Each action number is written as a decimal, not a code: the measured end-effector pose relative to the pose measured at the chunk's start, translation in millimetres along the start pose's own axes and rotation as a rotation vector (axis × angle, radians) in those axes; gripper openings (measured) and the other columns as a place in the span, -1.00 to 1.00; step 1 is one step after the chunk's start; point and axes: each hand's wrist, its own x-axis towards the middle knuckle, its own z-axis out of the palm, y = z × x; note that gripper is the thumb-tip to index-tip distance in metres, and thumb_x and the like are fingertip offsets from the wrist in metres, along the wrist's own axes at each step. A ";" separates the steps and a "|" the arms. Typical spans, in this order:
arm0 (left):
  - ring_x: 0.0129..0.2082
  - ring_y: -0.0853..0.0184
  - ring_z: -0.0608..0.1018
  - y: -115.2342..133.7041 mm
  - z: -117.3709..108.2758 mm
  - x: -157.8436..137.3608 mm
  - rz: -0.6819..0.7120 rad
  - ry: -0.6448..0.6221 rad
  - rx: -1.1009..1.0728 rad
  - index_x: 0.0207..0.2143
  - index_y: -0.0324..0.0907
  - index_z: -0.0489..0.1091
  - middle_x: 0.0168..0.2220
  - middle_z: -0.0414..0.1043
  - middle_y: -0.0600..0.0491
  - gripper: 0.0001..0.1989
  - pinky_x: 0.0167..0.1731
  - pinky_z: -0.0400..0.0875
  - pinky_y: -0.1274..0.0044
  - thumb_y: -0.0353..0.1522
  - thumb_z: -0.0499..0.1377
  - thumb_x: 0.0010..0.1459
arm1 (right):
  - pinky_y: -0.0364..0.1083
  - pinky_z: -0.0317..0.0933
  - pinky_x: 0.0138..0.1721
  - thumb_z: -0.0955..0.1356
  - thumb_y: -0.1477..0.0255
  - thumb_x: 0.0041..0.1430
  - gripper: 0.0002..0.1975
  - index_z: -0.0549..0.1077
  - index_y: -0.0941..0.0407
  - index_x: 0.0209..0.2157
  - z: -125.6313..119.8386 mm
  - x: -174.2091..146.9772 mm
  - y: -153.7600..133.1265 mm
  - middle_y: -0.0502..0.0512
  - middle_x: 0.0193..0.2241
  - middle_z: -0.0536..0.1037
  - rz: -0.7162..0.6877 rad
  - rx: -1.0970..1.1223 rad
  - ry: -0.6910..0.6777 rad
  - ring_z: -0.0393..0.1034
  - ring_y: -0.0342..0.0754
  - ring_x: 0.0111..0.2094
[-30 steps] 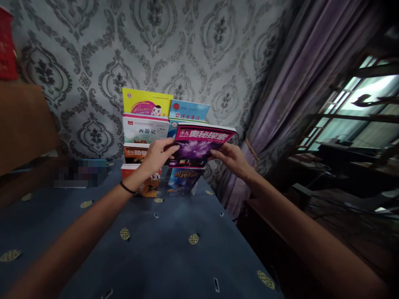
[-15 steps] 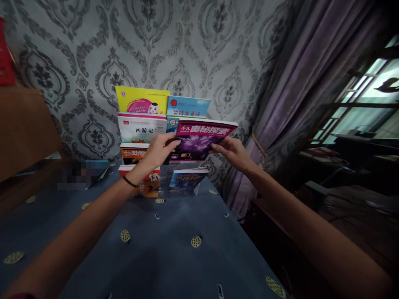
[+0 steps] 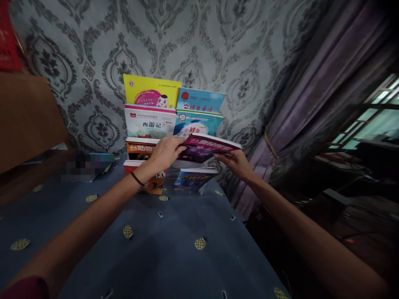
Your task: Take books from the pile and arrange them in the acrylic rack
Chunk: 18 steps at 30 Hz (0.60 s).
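Between my hands a purple book [image 3: 204,150] is held by its two sides, its top edge tilted toward me. My left hand [image 3: 168,150] is closed on its left edge, and my right hand [image 3: 233,162] grips the right one. Just below it stands a blue book [image 3: 193,180], in the front row of a tiered stand. Behind the purple book rises a teal book [image 3: 199,123], with a light-blue book [image 3: 201,99] above. The left column holds a yellow book [image 3: 152,92], a white book [image 3: 149,122], an orange-and-black book [image 3: 140,148] and a red-orange book [image 3: 154,185], partly hidden by my left arm.
The stand is on a table with a dark blue patterned cloth [image 3: 162,245], against a wallpapered wall. A cardboard box [image 3: 31,120] is at the left, near a flat item [image 3: 106,160], partly blurred. A purple curtain [image 3: 289,116] hangs beyond the table's right edge.
The purple book has come lower and tipped back, so its cover shows less and the teal book behind it shows more. Both hands keep hold of it. The view has shifted slightly.
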 end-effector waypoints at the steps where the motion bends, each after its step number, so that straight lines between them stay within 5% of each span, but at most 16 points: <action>1: -0.22 0.20 0.54 0.0 0.2 0.8 -0.003 -0.007 0.010 -0.26 -0.26 0.48 -0.29 0.50 -0.05 -0.85 -0.15 0.41 0.36 -0.41 0.13 0.30 | 0.13 0.42 0.00 0.46 0.08 0.07 -0.62 0.65 0.09 -0.25 1.2 0.9 3.1 0.09 -0.24 0.69 -0.003 0.005 0.012 0.56 0.16 -0.15; 7: -0.17 0.15 0.57 6.6 4.7 2.1 -0.027 -0.041 0.071 -0.16 -0.30 0.46 -0.21 0.53 -0.13 -0.85 -0.11 0.45 0.32 -0.46 0.11 0.28 | 0.10 0.47 -0.10 0.52 0.10 -0.05 -0.62 0.66 0.11 -0.31 6.8 6.0 17.9 0.08 -0.32 0.69 0.039 0.085 0.024 0.57 0.12 -0.26; 12: -0.15 0.06 0.59 16.4 10.3 2.6 -0.105 -0.070 0.108 0.16 -0.41 0.24 -0.20 0.53 -0.23 -0.61 -0.12 0.47 0.26 -0.53 0.02 0.29 | 0.07 0.51 -0.23 0.55 0.07 -0.12 -0.58 0.63 0.13 -0.37 10.0 9.0 30.0 0.09 -0.43 0.67 0.129 0.163 -0.030 0.57 0.09 -0.37; 18: -0.16 0.00 0.60 25.2 11.3 4.7 -0.156 -0.121 0.122 0.25 -0.46 0.07 -0.20 0.50 -0.29 -0.48 -0.11 0.47 0.20 -0.62 -0.03 0.22 | 0.06 0.53 -0.26 0.55 0.08 -0.13 -0.56 0.61 0.09 -0.28 11.0 13.7 38.4 0.05 -0.45 0.66 0.166 0.200 -0.063 0.59 0.10 -0.38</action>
